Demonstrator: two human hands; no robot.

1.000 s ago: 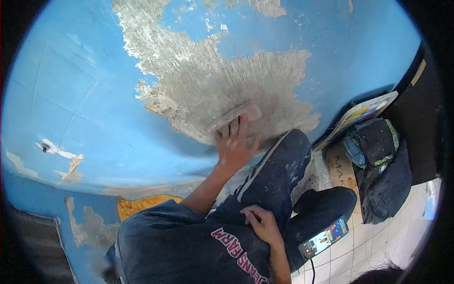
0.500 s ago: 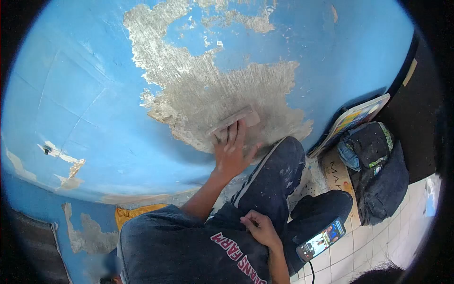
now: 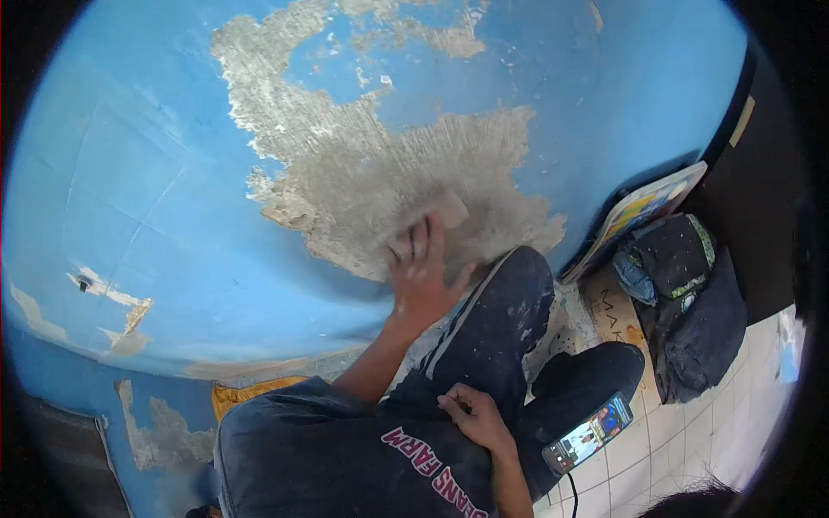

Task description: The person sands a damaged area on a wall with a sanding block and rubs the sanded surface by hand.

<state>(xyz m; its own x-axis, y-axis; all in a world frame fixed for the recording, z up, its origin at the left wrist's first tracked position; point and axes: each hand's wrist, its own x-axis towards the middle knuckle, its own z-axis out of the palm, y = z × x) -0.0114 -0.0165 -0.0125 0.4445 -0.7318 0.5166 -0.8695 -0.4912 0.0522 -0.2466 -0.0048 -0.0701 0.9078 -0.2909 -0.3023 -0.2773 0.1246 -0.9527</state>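
Note:
My left hand (image 3: 421,272) is pressed toward a blue wall (image 3: 285,250), fingers curled over a flat, pale rectangular pad (image 3: 449,210). Motion blurs the pad, and its exact kind cannot be made out. It lies against a bare grey patch (image 3: 345,155) where the blue paint is gone. On my lap rests my right hand (image 3: 479,419), its fingers loosely curled with nothing seen in them. Close by, a phone (image 3: 587,434) with a lit screen and a cable leans by my leg.
Dark clothing (image 3: 691,324) is heaped on a cardboard piece (image 3: 609,306) at the right. Behind it, a colourful board (image 3: 639,216) leans against the wall. A yellow cloth (image 3: 250,394) lies near the wall's foot at left. White tiles (image 3: 682,440) cover the floor.
The view has shifted slightly, moving the wall a little leftward. My left hand stays on the bare patch with the pad, which is more blurred now. My right hand keeps its place.

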